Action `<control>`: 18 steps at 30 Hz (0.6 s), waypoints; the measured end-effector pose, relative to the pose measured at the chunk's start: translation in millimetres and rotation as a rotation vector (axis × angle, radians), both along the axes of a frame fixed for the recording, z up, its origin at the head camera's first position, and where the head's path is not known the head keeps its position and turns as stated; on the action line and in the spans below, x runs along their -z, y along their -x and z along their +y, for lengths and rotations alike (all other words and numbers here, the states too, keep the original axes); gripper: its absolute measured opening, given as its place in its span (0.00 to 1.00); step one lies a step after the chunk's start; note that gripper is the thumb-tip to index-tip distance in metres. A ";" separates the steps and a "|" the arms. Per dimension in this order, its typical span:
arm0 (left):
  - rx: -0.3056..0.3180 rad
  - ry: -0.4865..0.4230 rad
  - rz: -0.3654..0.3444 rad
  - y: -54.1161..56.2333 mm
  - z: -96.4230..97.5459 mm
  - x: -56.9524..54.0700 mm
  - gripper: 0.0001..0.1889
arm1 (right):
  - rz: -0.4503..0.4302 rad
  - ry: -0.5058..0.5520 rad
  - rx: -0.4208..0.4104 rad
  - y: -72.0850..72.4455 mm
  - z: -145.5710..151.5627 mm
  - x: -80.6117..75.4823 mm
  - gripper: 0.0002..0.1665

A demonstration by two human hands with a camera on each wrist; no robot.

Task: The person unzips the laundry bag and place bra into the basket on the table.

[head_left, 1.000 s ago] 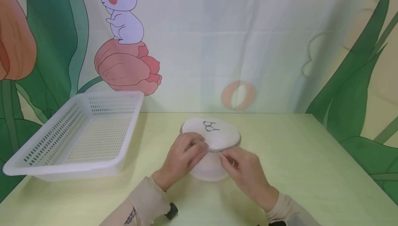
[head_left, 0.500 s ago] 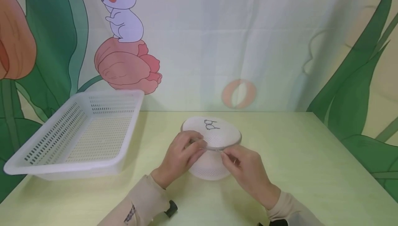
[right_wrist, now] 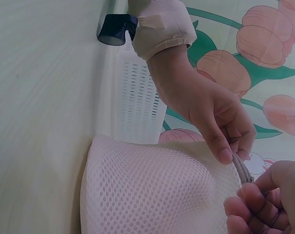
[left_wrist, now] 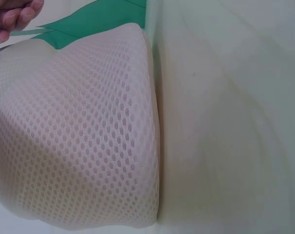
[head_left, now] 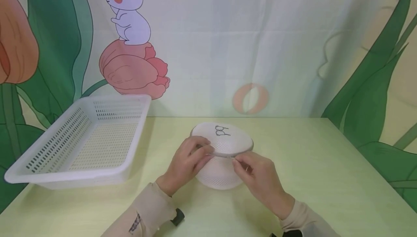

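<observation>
A white mesh laundry bag [head_left: 218, 177], round with a grey-edged lid bearing a small bra drawing, stands upright on the table. My left hand [head_left: 187, 162] pinches the lid's front edge along the zipper, thumb below and fingers above. Just to its right, my right hand [head_left: 260, 177] pinches the zipper at the front, near the slider. The right wrist view shows the grey zipper [right_wrist: 241, 168] running between both hands' fingertips. In the left wrist view the mesh side fills much of the picture, with curled fingers [left_wrist: 21, 17] at the top left corner. The bag's inside is hidden.
A white plastic basket [head_left: 128, 173] with slotted walls stands on the left of the pale yellow-green table [head_left: 319, 179]. Behind the table hangs a printed curtain [head_left: 202, 48] with tulips and a rabbit. A black strap piece [head_left: 177, 217] sits at the left cuff.
My left hand has shifted slightly left along the lid edge. The right hand has edged a little to the right, still pinching at the zipper. The bag stays in place.
</observation>
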State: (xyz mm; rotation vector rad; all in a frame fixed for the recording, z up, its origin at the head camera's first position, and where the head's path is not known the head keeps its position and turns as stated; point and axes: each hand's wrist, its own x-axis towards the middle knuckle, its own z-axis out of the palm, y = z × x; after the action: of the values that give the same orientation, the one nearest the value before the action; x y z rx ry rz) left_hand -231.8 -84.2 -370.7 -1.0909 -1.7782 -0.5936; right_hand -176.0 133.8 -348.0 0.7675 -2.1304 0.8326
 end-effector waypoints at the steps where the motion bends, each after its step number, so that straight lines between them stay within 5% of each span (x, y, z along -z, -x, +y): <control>1: -0.001 0.001 -0.003 0.0 -0.5 -0.3 0.12 | 0.004 -0.001 0.002 0.0 0.1 -0.2 0.07; 18: 0.017 -0.011 -0.041 4.6 -9.2 -1.3 0.11 | 0.019 -0.002 0.011 -0.5 1.3 -4.1 0.07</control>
State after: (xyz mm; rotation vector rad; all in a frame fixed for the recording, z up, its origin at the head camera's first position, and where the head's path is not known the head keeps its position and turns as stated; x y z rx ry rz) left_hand -236.4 -93.4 -369.4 -1.0945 -1.7999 -0.6398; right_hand -175.5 135.1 -343.9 0.7615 -2.1174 0.8144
